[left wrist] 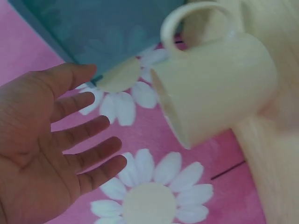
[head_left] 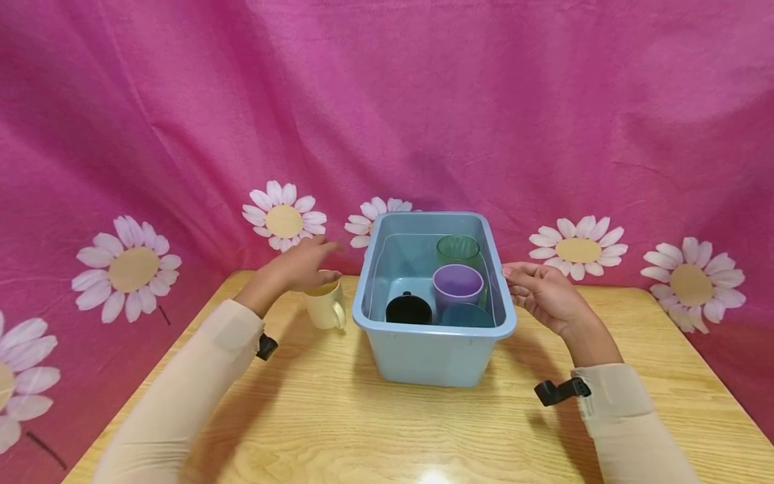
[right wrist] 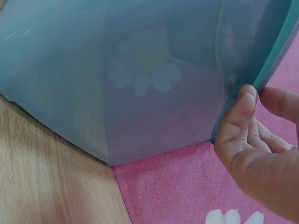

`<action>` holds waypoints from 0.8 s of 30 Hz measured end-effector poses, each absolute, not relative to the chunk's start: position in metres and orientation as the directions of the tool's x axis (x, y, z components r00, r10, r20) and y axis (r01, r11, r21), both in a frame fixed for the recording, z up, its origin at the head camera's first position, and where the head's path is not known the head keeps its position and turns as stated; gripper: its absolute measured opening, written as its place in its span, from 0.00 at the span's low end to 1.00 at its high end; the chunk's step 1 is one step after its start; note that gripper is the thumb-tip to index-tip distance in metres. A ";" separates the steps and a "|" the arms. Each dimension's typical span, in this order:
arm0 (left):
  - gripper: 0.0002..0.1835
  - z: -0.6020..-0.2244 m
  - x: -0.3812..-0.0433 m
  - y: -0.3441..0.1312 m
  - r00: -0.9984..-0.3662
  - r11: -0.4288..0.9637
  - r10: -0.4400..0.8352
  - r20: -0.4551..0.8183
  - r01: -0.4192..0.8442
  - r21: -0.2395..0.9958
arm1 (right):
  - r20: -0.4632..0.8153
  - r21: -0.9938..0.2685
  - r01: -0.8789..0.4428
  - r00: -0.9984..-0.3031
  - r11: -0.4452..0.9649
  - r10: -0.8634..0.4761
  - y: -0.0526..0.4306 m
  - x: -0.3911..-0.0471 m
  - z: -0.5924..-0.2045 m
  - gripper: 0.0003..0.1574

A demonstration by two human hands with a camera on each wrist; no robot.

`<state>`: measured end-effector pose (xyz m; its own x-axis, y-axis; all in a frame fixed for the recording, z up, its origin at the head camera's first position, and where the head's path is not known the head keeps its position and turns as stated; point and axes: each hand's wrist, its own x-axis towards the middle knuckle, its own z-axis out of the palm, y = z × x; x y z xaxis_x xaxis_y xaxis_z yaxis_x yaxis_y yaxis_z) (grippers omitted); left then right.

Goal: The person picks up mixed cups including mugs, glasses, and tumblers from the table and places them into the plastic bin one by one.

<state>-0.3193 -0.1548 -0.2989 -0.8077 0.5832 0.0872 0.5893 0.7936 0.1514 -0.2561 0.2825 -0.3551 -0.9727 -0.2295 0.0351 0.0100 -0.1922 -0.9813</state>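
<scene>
A cream mug (head_left: 326,307) stands upright on the table, left of a light blue plastic tub (head_left: 432,353). Just over the mug's mouth is my left hand (head_left: 302,263), its fingers extended and apart; the left wrist view shows the spread fingers facing the mug (left wrist: 215,88) without contact. My right hand (head_left: 547,296) pinches the tub's right rim between thumb and fingers, also seen in the right wrist view. Inside the tub are a green clear glass (head_left: 458,247), a purple cup (head_left: 457,282), a black mug (head_left: 408,310) and a teal cup (head_left: 467,315).
The tub stands on a light wood table (head_left: 375,437). Behind and at both sides hangs a pink cloth (head_left: 453,121) printed with white daisies. Each sleeve carries a small black wrist camera (head_left: 562,390).
</scene>
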 end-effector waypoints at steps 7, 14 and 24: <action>0.29 -0.316 -0.324 -0.170 -0.799 0.784 0.597 0.071 0.601 0.157 | 0.043 -0.982 0.001 -0.972 -0.188 -0.229 0.280 -0.256 -0.355 0.09; 0.28 -0.325 -0.328 -0.186 -0.795 0.775 0.602 0.071 0.603 0.189 | 0.041 -0.982 0.004 -0.971 -0.189 -0.234 0.281 -0.256 -0.354 0.09; 0.33 -0.330 -0.338 -0.194 -0.727 0.700 0.686 0.046 0.675 0.232 | 0.042 -0.980 0.005 -0.972 -0.198 -0.231 0.282 -0.254 -0.353 0.09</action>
